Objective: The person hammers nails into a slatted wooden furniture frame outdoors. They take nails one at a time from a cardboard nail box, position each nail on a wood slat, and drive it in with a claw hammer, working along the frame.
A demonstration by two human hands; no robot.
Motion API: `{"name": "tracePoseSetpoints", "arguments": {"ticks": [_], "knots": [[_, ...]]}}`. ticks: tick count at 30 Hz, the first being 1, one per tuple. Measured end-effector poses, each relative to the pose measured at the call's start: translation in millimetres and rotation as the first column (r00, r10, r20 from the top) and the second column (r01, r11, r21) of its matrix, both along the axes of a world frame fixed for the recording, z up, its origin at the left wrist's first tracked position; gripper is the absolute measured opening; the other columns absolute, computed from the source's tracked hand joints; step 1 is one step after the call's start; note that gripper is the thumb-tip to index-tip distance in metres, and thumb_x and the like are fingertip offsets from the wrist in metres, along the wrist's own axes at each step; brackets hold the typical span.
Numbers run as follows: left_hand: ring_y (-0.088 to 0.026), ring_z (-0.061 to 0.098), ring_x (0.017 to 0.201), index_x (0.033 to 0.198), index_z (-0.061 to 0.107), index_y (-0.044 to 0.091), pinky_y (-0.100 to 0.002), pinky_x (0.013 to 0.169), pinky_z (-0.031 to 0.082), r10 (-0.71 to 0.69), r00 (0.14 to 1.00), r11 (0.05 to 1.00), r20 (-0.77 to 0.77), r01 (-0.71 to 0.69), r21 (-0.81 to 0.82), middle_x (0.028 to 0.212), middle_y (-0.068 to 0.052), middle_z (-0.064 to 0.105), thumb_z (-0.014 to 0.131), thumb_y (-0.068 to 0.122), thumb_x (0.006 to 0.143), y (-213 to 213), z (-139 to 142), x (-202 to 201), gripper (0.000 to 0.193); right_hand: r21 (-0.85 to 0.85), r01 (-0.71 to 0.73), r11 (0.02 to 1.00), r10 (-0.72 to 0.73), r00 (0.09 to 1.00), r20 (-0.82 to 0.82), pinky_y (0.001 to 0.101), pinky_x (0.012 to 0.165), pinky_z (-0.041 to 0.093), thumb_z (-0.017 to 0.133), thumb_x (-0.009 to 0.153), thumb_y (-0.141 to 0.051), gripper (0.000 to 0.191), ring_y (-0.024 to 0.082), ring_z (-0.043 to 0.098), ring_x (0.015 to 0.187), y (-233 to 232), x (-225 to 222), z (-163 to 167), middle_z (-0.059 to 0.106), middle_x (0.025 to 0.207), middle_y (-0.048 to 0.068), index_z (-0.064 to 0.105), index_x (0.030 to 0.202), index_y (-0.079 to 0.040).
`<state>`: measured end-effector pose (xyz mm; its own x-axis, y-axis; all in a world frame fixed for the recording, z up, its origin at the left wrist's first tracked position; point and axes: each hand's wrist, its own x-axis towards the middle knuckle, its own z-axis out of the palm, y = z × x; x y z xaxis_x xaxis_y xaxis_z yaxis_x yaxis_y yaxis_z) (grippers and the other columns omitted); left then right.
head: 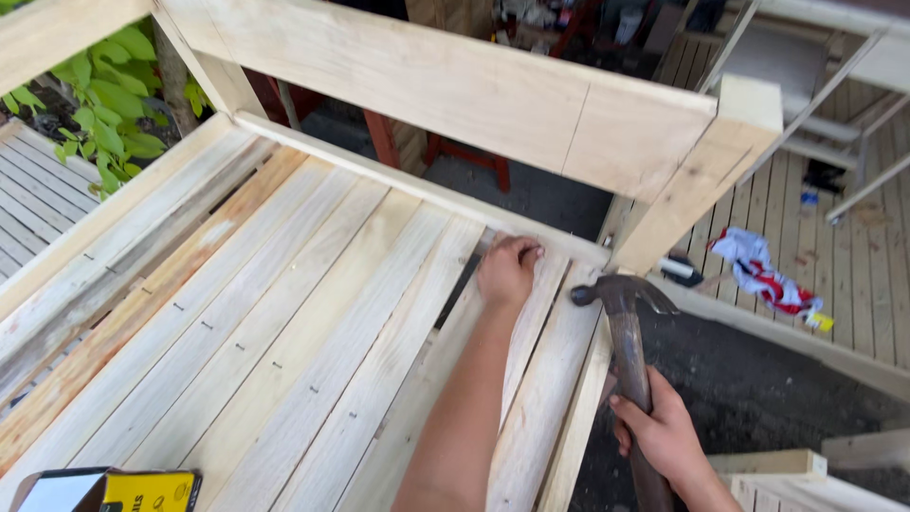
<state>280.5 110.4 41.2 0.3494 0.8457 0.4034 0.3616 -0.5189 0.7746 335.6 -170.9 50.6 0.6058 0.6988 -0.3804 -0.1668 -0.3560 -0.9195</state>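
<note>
My left hand (507, 270) rests on a pale wooden slat (555, 379) near the far end of a slatted wooden frame, with fingers pinched together at the slat's end by the cross rail (417, 185). Whether a nail sits between the fingers I cannot tell. My right hand (664, 431) grips the handle of a claw hammer (626, 322). The hammer's dark head hangs just right of my left hand, above the slat's end and beside a wooden corner post (697, 180).
Several slats lie side by side on the frame, some with small nails. A yellow and black box (142, 491) lies at the bottom left. A red, white and blue cloth (763, 270) lies on decking at the right. Green leaves (109, 95) show top left.
</note>
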Motion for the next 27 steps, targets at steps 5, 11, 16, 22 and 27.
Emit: {"name": "tracePoseSetpoints", "arguments": {"ticks": [5, 11, 16, 22, 27], "knots": [[-0.026, 0.071, 0.090, 0.093, 0.080, 0.023, -0.042, 0.078, 0.055, 0.035, 0.986, 0.996, -0.161, -0.048, -0.077, 0.097, -0.001, 0.077, 0.078, 0.037, 0.084, -2.4, 10.0, 2.0, 0.017, 0.046, 0.081, 0.996, -0.081, 0.997, -0.004, 0.0372, 0.040, 0.043, 0.062, 0.091, -0.002, 0.034, 0.020, 0.051, 0.043, 0.0, -16.9, -29.7, 0.054, 0.067, 0.009, 0.052, 0.124, -0.006], [-0.025, 0.071, 0.091, 0.094, 0.080, 0.024, -0.042, 0.075, 0.056, 0.037, 0.977, 0.993, -0.208, -0.059, -0.101, 0.098, 0.001, 0.077, 0.077, 0.038, 0.086, -2.3, 15.7, 7.1, 0.016, 0.101, 0.068, 0.993, -0.064, 0.997, -0.041, 0.0354, 0.040, 0.044, 0.060, 0.091, 0.000, 0.034, 0.017, 0.052, 0.044, -6.7, -6.6, -51.1, 0.053, 0.068, 0.008, 0.051, 0.123, -0.005], [-0.026, 0.071, 0.089, 0.094, 0.079, 0.024, -0.042, 0.075, 0.056, 0.041, 0.973, 0.997, -0.228, -0.053, -0.048, 0.097, 0.001, 0.076, 0.077, 0.037, 0.086, -2.2, 8.4, 7.9, 0.016, 0.096, -0.003, 0.995, -0.001, 0.999, 0.042, 0.0338, 0.040, 0.042, 0.061, 0.092, -0.001, 0.034, 0.016, 0.052, 0.044, -9.6, -1.4, -56.1, 0.052, 0.066, 0.009, 0.050, 0.124, -0.004], [-0.026, 0.071, 0.091, 0.093, 0.077, 0.019, -0.042, 0.077, 0.056, -0.007, 0.977, 0.994, -0.213, 0.031, 0.107, 0.101, 0.001, 0.075, 0.075, 0.029, 0.088, -3.6, 3.2, 11.0, 0.011, 0.038, 0.011, 0.999, -0.011, 1.000, 0.004, 0.0341, 0.040, 0.044, 0.061, 0.094, -0.003, 0.039, 0.017, 0.052, 0.042, -5.5, -8.9, -41.1, 0.053, 0.067, 0.006, 0.048, 0.130, -0.008], [-0.025, 0.070, 0.094, 0.093, 0.077, 0.018, -0.042, 0.079, 0.055, -0.038, 0.959, 0.984, -0.280, 0.085, 0.156, 0.099, 0.001, 0.074, 0.077, 0.026, 0.084, -5.2, 2.2, 12.6, 0.012, 0.005, 0.014, 1.000, -0.014, 1.000, 0.009, 0.0350, 0.040, 0.043, 0.061, 0.093, -0.003, 0.045, 0.018, 0.050, 0.041, -5.7, -12.6, -19.1, 0.051, 0.062, 0.008, 0.046, 0.135, -0.012]]}}
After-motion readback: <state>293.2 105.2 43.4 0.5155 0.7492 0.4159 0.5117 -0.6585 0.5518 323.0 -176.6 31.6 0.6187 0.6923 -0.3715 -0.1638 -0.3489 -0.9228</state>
